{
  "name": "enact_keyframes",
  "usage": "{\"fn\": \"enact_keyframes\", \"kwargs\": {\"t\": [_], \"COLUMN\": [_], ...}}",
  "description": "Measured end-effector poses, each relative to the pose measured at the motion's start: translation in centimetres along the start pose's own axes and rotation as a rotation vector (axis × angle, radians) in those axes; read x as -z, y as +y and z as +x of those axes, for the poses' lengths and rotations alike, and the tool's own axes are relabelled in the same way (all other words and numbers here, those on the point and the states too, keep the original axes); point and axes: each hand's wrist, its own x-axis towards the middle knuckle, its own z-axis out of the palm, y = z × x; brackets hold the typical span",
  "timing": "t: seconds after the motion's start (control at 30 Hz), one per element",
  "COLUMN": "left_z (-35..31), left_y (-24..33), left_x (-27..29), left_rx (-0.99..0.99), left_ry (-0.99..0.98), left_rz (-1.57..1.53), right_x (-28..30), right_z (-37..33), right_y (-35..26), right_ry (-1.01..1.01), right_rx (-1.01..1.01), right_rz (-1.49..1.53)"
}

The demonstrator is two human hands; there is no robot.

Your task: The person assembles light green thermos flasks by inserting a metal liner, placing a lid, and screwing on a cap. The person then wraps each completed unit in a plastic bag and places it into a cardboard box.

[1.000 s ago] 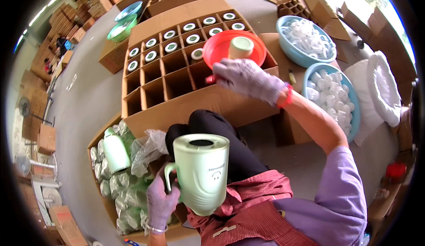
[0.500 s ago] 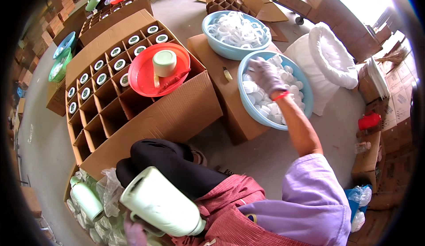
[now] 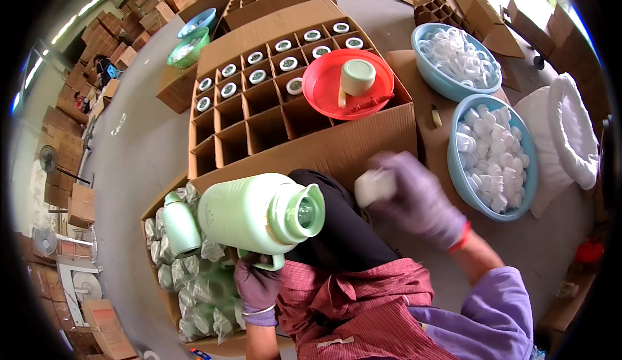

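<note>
A mint-green thermos jug (image 3: 240,211) lies tilted over my lap, its open mouth turned to the right. My left hand (image 3: 256,289), gloved, is closed round the jug's handle from below. To the right of the jug's mouth, my gloved right hand (image 3: 421,198) grips a white plastic stopper (image 3: 374,187); both are blurred by motion. The nearer blue basin (image 3: 531,182), to that hand's right, holds many similar white stoppers (image 3: 495,159). Beyond my knees stands a divided carton (image 3: 369,140), with white-topped items in its far cells and several bare cells nearer me.
A red tray (image 3: 319,91) on the carton carries a mint-green cup-shaped lid (image 3: 358,78). Another blue basin (image 3: 447,90) holds white rings. A yellow-handled cutter (image 3: 436,116) lies nearby. At the left, a box of plastic-wrapped items has a green bottle (image 3: 181,227) on top. A white sack (image 3: 544,127) stands right.
My right hand has come out of the stopper basin with a white stopper, toward the jug. The jug has turned so its mouth points right. My view has shifted left.
</note>
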Motion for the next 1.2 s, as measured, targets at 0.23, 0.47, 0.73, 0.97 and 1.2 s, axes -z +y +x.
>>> {"fn": "enact_keyframes", "kwargs": {"t": [0.23,0.47,0.73,0.97,1.2], "left_z": [-1.1,0.6,4.6,5.6,3.8], "left_y": [-1.4,-2.0,0.1,0.6,0.6], "left_x": [-3.1,-2.2,-2.8,-2.9,-1.0], "left_rx": [-0.137,-0.176,-0.185,-0.136,-0.507], "left_ry": [0.059,-0.029,-0.039,0.011,-0.066], "left_rz": [0.130,0.077,-0.133,-0.223,0.569], "right_x": [-8.9,-11.9,-5.4,-5.1,-11.8], "right_z": [2.0,4.1,17.8,17.3,8.8], "right_y": [-3.9,-0.4,19.0,7.9,2.3], "right_ry": [0.095,-0.049,0.262,0.073,0.007], "right_rx": [0.037,-0.059,-0.049,0.302,0.338], "right_rz": [-0.155,0.549,-0.960,-0.031,0.417]}}
